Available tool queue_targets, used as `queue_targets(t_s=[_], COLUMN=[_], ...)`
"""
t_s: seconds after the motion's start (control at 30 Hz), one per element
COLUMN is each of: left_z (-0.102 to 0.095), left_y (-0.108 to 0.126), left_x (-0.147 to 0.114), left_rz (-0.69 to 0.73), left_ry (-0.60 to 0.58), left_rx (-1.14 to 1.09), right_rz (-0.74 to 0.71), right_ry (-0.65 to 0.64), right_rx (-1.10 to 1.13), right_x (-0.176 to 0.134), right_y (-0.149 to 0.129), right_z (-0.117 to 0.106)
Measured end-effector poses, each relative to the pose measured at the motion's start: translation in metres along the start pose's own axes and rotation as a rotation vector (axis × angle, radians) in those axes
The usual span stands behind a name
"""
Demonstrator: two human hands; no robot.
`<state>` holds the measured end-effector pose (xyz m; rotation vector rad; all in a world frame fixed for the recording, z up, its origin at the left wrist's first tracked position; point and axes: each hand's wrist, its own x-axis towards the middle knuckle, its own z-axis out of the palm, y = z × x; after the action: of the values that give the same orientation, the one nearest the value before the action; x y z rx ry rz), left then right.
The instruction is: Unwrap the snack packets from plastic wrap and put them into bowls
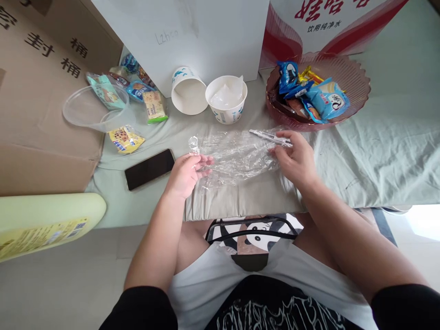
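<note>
Crumpled clear film (237, 158), slim cutter (267, 136) at right

On the grey-green cloth (364, 169), taking the crumpled clear plastic sheet (233, 158) as centre, the upright white paper cup (228, 114) stood at twelve o'clock and the tipped white paper cup (189, 96) at eleven, before the white rectangular cardboard box (209, 43). The scalloped pink translucent bowl (357, 82), holding shiny multicoloured wrapped packets (326, 98), sat at two; the flat black rectangular phone (150, 169) lay at nine, the clear round plastic container (94, 109) at ten.
</note>
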<state>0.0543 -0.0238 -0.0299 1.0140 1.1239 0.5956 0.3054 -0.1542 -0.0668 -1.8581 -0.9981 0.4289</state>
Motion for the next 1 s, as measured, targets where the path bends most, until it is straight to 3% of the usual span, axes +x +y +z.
queue_targets(t_s=[0.3, 0.53, 0.73, 0.83, 1.0], left_z=[0.0, 0.002, -0.002, -0.002, 0.005], left_y=[0.0, -0.007, -0.013, -0.014, -0.013], left_x=[-0.001, 0.003, 0.003, 0.003, 0.008], left_rz=[0.025, 0.091, 0.255, 0.283, 0.27], left_ry=[-0.054, 0.077, 0.137, 0.105, 0.108], left_rx=[0.087, 0.296, 0.604, 0.572, 0.324], right_rz=[0.001, 0.006, -0.008, -0.004, -0.032], right_ry=[0.049, 0.051, 0.055, 0.057, 0.045], right_rx=[-0.008, -0.009, -0.036, -0.051, -0.107], right_x=[0.001, 0.004, 0.004, 0.004, 0.003], right_y=[0.0, 0.003, 0.005, 0.005, 0.004], right_z=[0.001, 0.001, 0.0, 0.001, 0.0])
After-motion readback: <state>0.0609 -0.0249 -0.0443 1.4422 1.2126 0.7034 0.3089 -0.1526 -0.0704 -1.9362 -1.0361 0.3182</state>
